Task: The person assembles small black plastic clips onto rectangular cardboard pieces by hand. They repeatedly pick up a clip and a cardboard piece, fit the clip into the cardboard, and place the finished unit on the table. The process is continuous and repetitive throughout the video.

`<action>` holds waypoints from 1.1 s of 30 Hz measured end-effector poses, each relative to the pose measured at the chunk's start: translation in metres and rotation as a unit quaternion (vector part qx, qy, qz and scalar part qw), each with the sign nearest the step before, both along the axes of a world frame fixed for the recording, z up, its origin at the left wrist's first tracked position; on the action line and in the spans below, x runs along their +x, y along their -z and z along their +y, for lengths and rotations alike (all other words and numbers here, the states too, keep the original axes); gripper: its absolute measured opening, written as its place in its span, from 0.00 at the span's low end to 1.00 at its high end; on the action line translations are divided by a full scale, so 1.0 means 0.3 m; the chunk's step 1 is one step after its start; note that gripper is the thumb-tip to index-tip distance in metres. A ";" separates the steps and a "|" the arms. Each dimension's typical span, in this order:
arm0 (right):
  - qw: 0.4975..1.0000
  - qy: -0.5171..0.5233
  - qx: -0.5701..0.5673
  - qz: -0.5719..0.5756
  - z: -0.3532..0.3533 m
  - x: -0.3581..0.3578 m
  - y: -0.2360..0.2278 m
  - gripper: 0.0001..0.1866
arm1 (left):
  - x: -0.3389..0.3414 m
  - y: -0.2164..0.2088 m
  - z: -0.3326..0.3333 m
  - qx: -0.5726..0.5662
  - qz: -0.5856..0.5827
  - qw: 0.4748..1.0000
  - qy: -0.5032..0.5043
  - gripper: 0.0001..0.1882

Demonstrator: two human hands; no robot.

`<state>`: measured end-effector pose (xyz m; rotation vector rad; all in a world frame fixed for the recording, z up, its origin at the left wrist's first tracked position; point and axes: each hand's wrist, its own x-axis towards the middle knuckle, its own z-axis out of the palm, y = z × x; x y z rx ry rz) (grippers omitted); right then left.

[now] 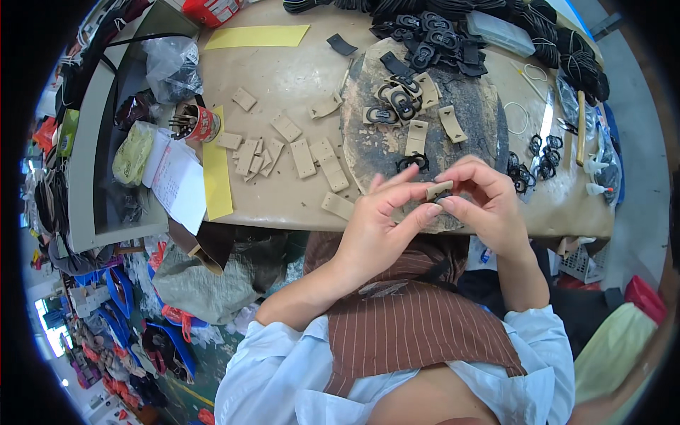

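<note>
Over the near edge of a worn round board [354,85], my left hand [393,216] and my right hand [482,198] meet at one small beige tab [440,188]. Both hands pinch it between thumb and fingertips, and a dark piece shows just under it, partly hidden by my fingers. Just beyond my fingers lies another beige tab [416,138] with a black ring [413,163] at its near end. Farther back on the board are a loose beige tab [450,124] and a small heap of beige tabs with black buckles [401,103].
Loose beige tabs [303,158] lie scattered left of the board. Black tabs with buckles [432,39] are piled at the back. To the right are black rings [549,157], a metal blade [546,117] and a wooden-handled tool [581,127]. A red can [205,124] stands at the left.
</note>
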<state>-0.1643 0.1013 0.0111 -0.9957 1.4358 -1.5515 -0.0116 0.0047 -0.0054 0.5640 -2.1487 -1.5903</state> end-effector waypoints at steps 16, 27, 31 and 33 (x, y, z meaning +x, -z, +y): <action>0.994 0.024 -0.008 -0.109 0.002 -0.022 0.042 0.12 | -0.042 0.012 -0.037 0.514 0.144 0.844 -0.054 0.15; 0.994 0.002 0.015 -0.105 0.012 -0.009 0.044 0.12 | -0.032 0.004 -0.033 0.359 0.128 0.921 -0.084 0.13; 0.990 0.046 -0.022 -0.130 0.004 0.013 0.042 0.12 | -0.045 -0.002 -0.019 0.385 0.140 0.906 -0.109 0.10; 0.991 0.045 -0.022 -0.120 0.006 0.011 0.043 0.11 | -0.045 0.006 -0.016 0.364 0.156 0.911 -0.114 0.10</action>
